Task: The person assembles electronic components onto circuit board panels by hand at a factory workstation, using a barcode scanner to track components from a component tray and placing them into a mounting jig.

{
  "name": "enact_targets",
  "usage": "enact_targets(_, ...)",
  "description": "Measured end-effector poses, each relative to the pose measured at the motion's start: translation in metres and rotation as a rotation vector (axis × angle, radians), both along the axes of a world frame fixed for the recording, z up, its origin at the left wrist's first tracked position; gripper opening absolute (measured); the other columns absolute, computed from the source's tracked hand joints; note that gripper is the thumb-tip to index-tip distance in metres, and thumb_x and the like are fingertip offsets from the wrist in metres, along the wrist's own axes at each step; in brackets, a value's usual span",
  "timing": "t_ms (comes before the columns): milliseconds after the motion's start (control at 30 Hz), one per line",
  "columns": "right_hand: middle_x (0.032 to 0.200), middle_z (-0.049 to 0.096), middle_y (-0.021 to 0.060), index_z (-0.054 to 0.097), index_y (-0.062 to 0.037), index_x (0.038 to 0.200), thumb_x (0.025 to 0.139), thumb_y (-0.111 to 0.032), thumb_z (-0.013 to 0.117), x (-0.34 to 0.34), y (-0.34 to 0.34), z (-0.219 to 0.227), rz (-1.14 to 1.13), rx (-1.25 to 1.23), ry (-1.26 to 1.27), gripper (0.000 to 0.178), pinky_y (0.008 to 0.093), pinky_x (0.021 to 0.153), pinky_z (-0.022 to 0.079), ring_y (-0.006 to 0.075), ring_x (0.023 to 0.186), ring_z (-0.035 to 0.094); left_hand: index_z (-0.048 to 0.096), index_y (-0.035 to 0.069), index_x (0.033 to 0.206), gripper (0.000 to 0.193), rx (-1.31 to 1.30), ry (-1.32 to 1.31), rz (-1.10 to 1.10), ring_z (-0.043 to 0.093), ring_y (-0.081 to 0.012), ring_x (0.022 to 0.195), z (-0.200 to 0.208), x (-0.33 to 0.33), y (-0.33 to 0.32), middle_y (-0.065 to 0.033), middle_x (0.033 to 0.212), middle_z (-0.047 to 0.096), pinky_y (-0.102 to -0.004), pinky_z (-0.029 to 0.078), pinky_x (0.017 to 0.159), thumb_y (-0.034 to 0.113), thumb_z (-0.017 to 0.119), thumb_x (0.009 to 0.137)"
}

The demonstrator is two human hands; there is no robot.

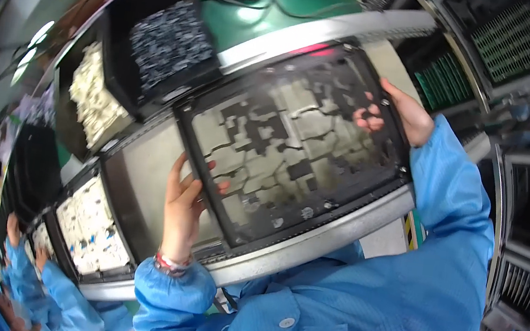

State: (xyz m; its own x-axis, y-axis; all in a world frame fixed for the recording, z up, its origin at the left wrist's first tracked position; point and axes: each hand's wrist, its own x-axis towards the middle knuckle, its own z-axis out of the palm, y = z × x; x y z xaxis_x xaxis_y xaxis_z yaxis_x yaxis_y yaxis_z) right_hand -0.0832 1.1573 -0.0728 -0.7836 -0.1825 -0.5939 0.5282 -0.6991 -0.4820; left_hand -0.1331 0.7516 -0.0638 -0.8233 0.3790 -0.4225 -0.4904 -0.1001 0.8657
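Observation:
A black rectangular pallet [264, 122] with many irregular cutouts is tilted over the conveyor, with a pale surface showing through its openings. My left hand [182, 211] holds its left edge, and some of its fingertips show through a cutout. At the upper right corner my right hand [412, 118] grips the opposite edge, fingers curled underneath and seen through the openings. Small knobs or screws sit along the pallet's border. Some detail is smeared by motion.
Metal conveyor rails [309, 235] run below and above the pallet. Black bins hold dark parts [170, 42] and cream-coloured parts [94, 99]. Left along the line lies a white populated board [93, 226], near a co-worker's blue sleeve [69, 304]. Racks [519, 41] stand at right.

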Motion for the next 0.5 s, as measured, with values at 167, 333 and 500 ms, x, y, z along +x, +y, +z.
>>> enact_targets(167,0.105,0.063,0.0115,0.053,-0.001,0.116,0.095,-0.034,0.044,0.031,0.04,0.016,-0.311,1.147,0.449,0.04,0.0301,0.088,0.045,0.0199,0.097,0.06,0.019,0.009,0.14,0.052,-0.043,0.076,0.032,0.059,-0.0346,0.099,-0.002,0.008,0.009,-0.0225,0.131,0.041,-0.0402,0.048,0.088,0.004,0.037,0.092)
enact_targets(333,0.061,0.06,0.0122,0.055,-0.0021,0.072,0.095,-0.04,0.039,0.149,0.043,0.046,-1.062,1.081,0.493,0.047,0.029,0.058,0.047,0.0195,0.056,0.058,0.017,0.007,0.14,0.057,0.01,0.174,-0.073,0.051,-0.0353,0.11,0.016,0.022,0.014,-0.0208,0.135,0.034,-0.0416,0.039,0.1,0.013,0.046,0.091)
enact_targets(500,0.081,0.065,0.0095,0.052,-0.001,0.115,0.09,-0.025,0.053,0.294,0.097,-0.085,-1.308,0.832,-0.162,0.035,0.0281,0.062,0.049,0.0175,0.072,0.062,0.02,0.005,0.138,0.047,-0.043,0.16,-0.165,0.049,-0.033,0.112,0.04,0.045,0.034,-0.0188,0.134,0.036,-0.0404,0.037,0.101,0.012,0.039,0.096)
